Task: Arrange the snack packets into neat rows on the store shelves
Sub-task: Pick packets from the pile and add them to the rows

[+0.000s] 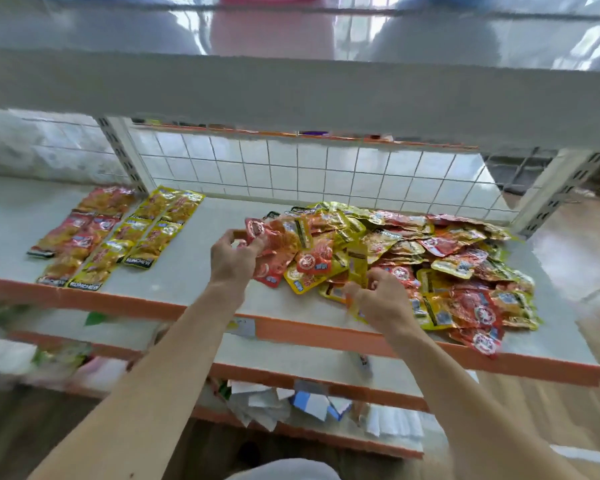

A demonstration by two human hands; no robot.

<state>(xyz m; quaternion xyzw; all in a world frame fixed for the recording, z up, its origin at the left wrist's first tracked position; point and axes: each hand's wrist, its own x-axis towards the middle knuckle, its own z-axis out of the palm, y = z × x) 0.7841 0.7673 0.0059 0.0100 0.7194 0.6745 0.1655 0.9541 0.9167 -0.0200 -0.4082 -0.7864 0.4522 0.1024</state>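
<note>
On shelf (pixel 187 271), right half: loose pile of snack packets (pixel 440 258), unsorted. Left end: short rows (pixel 118 233) laid, red beside yellow. Left hand (pixel 231 258) grips bunch of red packets (pixel 278 251) at pile's left edge. Right hand (pixel 381 301) pinches yellow packet (pixel 356 268) at near edge. Step judged: sorting by colour, early stage. Next move calls for carrying red bunch left and extending red row, edges aligned.

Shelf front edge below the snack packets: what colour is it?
The front edge is orange; the head view shows it best.
</note>
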